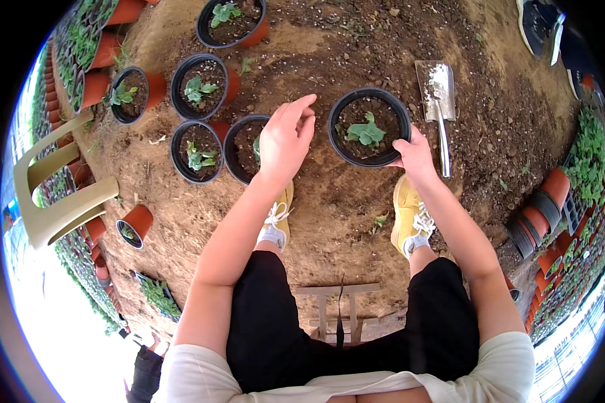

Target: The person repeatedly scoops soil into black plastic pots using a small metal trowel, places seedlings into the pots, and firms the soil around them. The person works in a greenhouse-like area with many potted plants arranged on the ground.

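Observation:
My right hand (414,153) grips the near right rim of a black-rimmed plastic plant pot (369,126), thumb over the edge. Dark soil and a small lobed green seedling (366,132) fill it. My left hand (288,136) is to the left of that pot, apart from it, fingers loosely spread and holding nothing. Beneath my left wrist and hand, partly hidden, is another potted seedling (239,151). A metal hand shovel (436,93) with soil on its blade lies on the dirt to the right of the held pot.
Potted seedlings (197,90) stand at the left, beside a beige plastic stool (35,201) on its side. A small terracotta-coloured pot (138,221) lies tilted. Stacked pots (537,214) lie at the right near seedling trays (587,156). Another person's shoe (537,27) is at the upper right.

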{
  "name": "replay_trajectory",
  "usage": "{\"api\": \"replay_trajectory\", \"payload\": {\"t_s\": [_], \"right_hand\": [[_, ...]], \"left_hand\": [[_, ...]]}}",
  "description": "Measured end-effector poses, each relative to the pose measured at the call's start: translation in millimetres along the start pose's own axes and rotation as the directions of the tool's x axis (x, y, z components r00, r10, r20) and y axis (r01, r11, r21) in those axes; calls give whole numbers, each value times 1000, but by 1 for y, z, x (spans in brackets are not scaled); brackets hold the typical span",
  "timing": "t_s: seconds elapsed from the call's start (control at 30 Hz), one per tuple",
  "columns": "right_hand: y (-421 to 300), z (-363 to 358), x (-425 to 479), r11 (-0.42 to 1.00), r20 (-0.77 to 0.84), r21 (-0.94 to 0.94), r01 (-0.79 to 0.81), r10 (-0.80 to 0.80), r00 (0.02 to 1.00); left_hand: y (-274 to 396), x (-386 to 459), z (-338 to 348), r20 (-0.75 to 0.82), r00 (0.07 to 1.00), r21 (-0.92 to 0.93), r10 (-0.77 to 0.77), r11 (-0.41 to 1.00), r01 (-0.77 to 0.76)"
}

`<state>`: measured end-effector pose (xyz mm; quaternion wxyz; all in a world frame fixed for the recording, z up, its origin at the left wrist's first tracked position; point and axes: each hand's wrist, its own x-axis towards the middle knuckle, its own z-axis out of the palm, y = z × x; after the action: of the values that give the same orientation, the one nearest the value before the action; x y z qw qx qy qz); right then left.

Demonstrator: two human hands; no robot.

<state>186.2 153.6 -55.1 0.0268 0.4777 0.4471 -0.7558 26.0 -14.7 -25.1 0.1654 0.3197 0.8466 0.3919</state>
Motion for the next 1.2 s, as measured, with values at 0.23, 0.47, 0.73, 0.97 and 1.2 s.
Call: {"api": "replay_trajectory", "payload": {"t_s": [0.23, 0.47, 0.73, 0.97, 1.2], "right_hand": [[-31, 89, 23, 986, 132, 141, 91, -110, 985], [-30, 133, 75, 977, 190, 15, 212, -211, 959], [23, -103, -14, 653, -242, -741, 156, -477, 845], [107, -279, -186, 401, -531, -824, -401, -793, 298], [81, -357, -207, 237, -422, -774, -587, -884, 200]], "left_hand": [[28, 21, -40, -352, 906, 48, 235, 971, -233], [21, 33, -31, -215, 942, -8, 257, 964, -265], [30, 16, -19, -38, 998, -89, 44, 995, -47], [48, 6, 11, 125, 986, -47, 114, 993, -109], [68, -6, 38, 197, 963, -62, 185, 982, -176]]}}
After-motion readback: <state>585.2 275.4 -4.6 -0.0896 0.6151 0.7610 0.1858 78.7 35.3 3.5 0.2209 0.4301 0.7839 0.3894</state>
